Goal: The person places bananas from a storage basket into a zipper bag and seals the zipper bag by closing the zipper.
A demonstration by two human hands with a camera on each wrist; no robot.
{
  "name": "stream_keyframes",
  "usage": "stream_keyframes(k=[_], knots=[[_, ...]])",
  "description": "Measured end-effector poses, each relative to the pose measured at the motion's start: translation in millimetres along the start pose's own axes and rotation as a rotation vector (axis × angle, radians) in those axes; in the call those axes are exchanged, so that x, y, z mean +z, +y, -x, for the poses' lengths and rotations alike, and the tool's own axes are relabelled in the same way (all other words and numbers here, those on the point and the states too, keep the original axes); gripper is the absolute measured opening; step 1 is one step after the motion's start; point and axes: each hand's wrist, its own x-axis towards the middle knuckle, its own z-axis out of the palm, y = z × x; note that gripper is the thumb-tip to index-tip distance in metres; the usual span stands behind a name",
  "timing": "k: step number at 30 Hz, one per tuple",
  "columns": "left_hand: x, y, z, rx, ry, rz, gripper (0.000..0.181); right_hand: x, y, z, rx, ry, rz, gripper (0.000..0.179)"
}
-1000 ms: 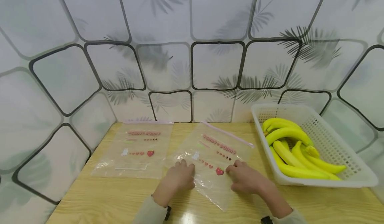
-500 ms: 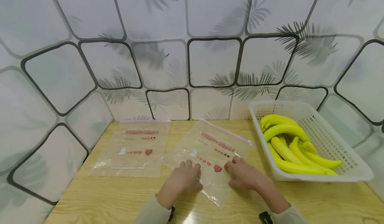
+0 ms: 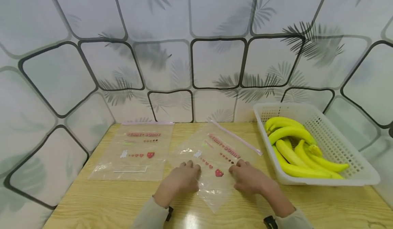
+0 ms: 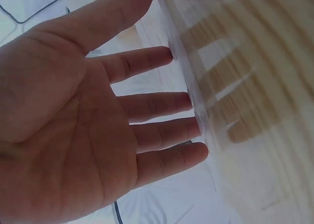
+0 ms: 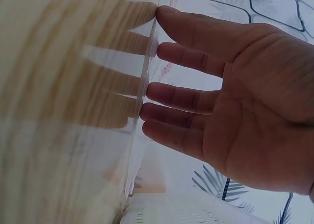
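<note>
A clear zip bag (image 3: 210,184) with pink lettering, hearts and a strawberry lies flat and askew on the wooden table. Its pink zip (image 3: 236,137) slants down to the right. My left hand (image 3: 181,179) rests its fingertips on the bag's left part; in the left wrist view the fingers are spread and fairly straight. On the bag's right part, the fingertips of my right hand (image 3: 250,178) press down, thumb tip also on the surface in the right wrist view. Neither hand grips anything. A second, matching zip bag (image 3: 138,167) lies flat to the left.
A white plastic basket (image 3: 340,137) holding several bananas (image 3: 294,154) stands at the right, close to my right forearm. A patterned wall (image 3: 215,65) rises behind the wooden table (image 3: 92,205) and along both sides.
The middle bag has turned a little clockwise, so its zip slants more steeply. My left hand has shifted right, then slightly back left; my right hand has hardly moved.
</note>
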Motion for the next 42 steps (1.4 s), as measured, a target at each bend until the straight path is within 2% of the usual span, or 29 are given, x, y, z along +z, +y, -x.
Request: stream_keyframes(k=[3,9,15,21,26,30,33,37,40,42], knots=[[-2.0,2.6,1.1,-0.006,-0.018,0.017,0.057,0,0,-0.3,-0.013,0.007,0.009,0.043],[-0.3,11.9,2.4,-0.021,-0.001,-0.009,0.074,-1,0,0.5,-0.018,0.013,0.015,0.044],[0.6,5.2,1.1,-0.007,0.004,0.022,0.078,0,-1,-1.5,-0.030,0.021,0.021,0.038],[-2.2,-3.0,-1.7,-0.010,0.018,0.008,0.064,3,1,-1.4,-0.026,0.050,0.051,0.035],[-5.6,-2.5,0.6,-0.009,0.020,0.014,0.053,1,2,2.0,-0.009,0.052,0.019,0.039],[-6.1,1.6,2.6,-0.016,-0.019,0.058,0.044,-2,0,2.8,-0.009,0.040,0.018,0.042],[-3.7,5.4,2.9,-0.029,-0.033,0.033,0.053,-3,0,4.0,-0.010,0.028,0.022,0.040],[-4.2,3.8,2.7,-0.041,-0.017,-0.072,0.063,-3,1,5.4,-0.028,0.047,0.059,0.029],[-7.6,-3.2,2.8,-0.041,-0.006,-0.094,0.058,-2,2,4.8,-0.032,0.069,0.090,0.024],[-9.5,-9.0,2.8,-0.034,0.002,-0.088,0.052,-3,2,4.4,-0.023,0.069,0.092,0.027]])
